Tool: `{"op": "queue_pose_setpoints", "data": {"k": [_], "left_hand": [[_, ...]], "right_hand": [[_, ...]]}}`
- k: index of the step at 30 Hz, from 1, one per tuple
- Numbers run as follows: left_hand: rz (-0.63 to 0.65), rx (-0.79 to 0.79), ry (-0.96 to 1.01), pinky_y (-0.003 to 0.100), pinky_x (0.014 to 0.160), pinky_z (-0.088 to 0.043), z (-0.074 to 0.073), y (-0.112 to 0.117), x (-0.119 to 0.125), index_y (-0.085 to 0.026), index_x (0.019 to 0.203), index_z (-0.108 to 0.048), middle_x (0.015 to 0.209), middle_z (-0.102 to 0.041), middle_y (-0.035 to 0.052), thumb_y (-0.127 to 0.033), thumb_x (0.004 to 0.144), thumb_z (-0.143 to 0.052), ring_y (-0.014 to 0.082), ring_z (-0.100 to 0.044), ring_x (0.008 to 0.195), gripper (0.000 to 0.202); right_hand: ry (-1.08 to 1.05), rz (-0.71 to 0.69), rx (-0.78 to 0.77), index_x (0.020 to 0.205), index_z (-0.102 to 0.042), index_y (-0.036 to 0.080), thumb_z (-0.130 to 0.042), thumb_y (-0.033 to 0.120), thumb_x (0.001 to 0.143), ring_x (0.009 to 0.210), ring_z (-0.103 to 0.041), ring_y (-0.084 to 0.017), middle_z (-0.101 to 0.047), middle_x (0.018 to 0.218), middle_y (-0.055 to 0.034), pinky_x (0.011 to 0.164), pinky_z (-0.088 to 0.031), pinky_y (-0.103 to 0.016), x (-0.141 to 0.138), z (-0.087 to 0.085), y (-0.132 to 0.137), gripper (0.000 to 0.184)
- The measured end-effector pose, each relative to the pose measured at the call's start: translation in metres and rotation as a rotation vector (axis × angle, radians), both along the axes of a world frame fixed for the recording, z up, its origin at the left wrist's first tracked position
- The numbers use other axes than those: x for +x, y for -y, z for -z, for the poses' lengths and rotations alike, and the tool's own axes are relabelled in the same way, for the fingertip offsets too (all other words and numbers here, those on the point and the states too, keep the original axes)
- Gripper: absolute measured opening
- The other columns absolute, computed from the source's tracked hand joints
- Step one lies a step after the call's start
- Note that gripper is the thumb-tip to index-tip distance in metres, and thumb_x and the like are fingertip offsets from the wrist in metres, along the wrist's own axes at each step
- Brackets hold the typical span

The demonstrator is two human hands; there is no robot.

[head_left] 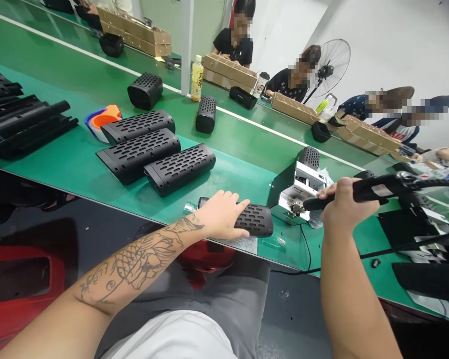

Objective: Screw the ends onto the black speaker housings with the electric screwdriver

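Note:
My left hand (224, 214) lies across a black perforated housing (256, 219) at the bench's near edge, thumb on the near side and fingers over the far side, gripping it; the palm hides its middle. My right hand (346, 204) is wrapped round a black electric screwdriver (377, 188), held nearly level with its cable running off to the right. The screwdriver's tip is at the front of a metal screw feeder (297, 192); whether a screw is on it I cannot tell.
Several similar housings (181, 167) lie on the green bench (243, 174) to the left, near an orange and blue tape dispenser (105, 119). Long black parts (26, 119) are piled at far left. A yellow bottle (196, 80) stands behind. Co-workers sit opposite behind cardboard boxes (228, 72).

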State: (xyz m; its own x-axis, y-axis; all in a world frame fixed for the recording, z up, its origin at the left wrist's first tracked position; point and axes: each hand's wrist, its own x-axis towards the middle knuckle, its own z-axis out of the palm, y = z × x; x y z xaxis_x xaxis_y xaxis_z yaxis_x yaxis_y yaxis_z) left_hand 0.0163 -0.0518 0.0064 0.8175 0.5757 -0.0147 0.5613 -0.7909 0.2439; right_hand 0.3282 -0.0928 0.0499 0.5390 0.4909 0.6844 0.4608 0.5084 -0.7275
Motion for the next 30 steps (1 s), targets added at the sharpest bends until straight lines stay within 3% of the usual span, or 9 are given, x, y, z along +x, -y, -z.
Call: {"op": "queue_pose_setpoints", "data": {"k": [2,5,10,12,16,19,22,30], "left_hand": [[-0.035,-0.06,0.004,0.048,0.108,-0.055,-0.004,-0.011,-0.008,-0.02,0.176,-0.059,0.144,-0.08,0.0199,-0.071,0.113,-0.055,0.0405,-0.078,0.127,0.081],[-0.146,-0.152,0.002,0.045,0.103,-0.06,-0.009,-0.024,-0.018,-0.024,0.173,-0.064,0.152,-0.081,0.0165,-0.067,0.117,-0.045,0.0387,-0.08,0.132,0.073],[-0.162,-0.227,-0.005,0.044,0.099,-0.062,-0.009,-0.027,-0.022,-0.029,0.149,-0.082,0.143,-0.087,0.0115,-0.073,0.113,-0.045,0.0376,-0.082,0.13,0.068],[-0.159,-0.223,-0.003,0.044,0.095,-0.063,-0.008,-0.026,-0.021,-0.03,0.147,-0.084,0.138,-0.089,0.011,-0.074,0.113,-0.045,0.0373,-0.083,0.124,0.067],[-0.171,-0.217,-0.003,0.045,0.093,-0.062,-0.007,-0.026,-0.02,-0.03,0.147,-0.084,0.134,-0.09,0.0126,-0.074,0.112,-0.047,0.0387,-0.084,0.122,0.067],[-0.169,-0.208,-0.008,0.045,0.094,-0.062,-0.006,-0.026,-0.02,-0.03,0.148,-0.083,0.136,-0.09,0.0125,-0.075,0.112,-0.047,0.0391,-0.084,0.124,0.069],[-0.151,-0.2,-0.008,0.044,0.093,-0.062,-0.006,-0.025,-0.02,-0.03,0.147,-0.083,0.135,-0.09,0.012,-0.076,0.112,-0.044,0.0387,-0.084,0.123,0.071],[-0.127,-0.226,-0.004,0.041,0.092,-0.062,-0.013,-0.028,-0.02,-0.028,0.143,-0.085,0.134,-0.09,0.011,-0.072,0.112,-0.046,0.0369,-0.084,0.123,0.066]], "right_hand": [[-0.005,-0.014,-0.03,0.075,-0.071,0.031,-0.093,0.049,0.097,0.054,-0.057,-0.021,-0.062,0.061,0.0002,0.054,-0.057,-0.046,0.004,0.011,-0.002,0.036],[-0.045,-0.028,-0.056,0.075,-0.072,0.031,-0.097,0.049,0.091,0.053,-0.058,-0.021,-0.063,0.061,0.0015,0.052,-0.056,-0.044,0.0,0.016,0.005,0.035],[-0.16,-0.051,-0.038,0.076,-0.074,0.029,-0.103,0.05,0.083,0.049,-0.058,-0.019,-0.061,0.059,0.0028,0.051,-0.056,-0.042,-0.034,-0.008,0.032,0.036],[-0.191,-0.154,-0.027,0.082,-0.077,0.029,-0.105,0.059,0.079,0.047,-0.057,-0.018,-0.06,0.059,0.0045,0.05,-0.057,-0.04,-0.057,-0.021,0.046,0.041],[-0.191,-0.527,-0.089,0.093,-0.079,0.03,-0.101,0.078,0.078,0.041,-0.055,-0.016,-0.061,0.058,0.0074,0.045,-0.058,-0.036,-0.11,-0.032,0.061,0.054],[-0.188,-0.659,-0.097,0.095,-0.078,0.029,-0.099,0.076,0.082,0.041,-0.058,-0.016,-0.064,0.058,0.0065,0.047,-0.06,-0.035,-0.143,-0.024,0.057,0.054],[-0.195,-0.645,-0.114,0.093,-0.076,0.027,-0.101,0.075,0.081,0.042,-0.061,-0.017,-0.066,0.06,0.0054,0.048,-0.061,-0.036,-0.16,-0.012,0.047,0.055],[-0.153,-0.765,-0.17,0.091,-0.072,0.024,-0.1,0.054,0.092,0.047,-0.065,-0.014,-0.068,0.063,0.0057,0.051,-0.06,-0.032,-0.163,-0.003,0.035,0.041]]}}
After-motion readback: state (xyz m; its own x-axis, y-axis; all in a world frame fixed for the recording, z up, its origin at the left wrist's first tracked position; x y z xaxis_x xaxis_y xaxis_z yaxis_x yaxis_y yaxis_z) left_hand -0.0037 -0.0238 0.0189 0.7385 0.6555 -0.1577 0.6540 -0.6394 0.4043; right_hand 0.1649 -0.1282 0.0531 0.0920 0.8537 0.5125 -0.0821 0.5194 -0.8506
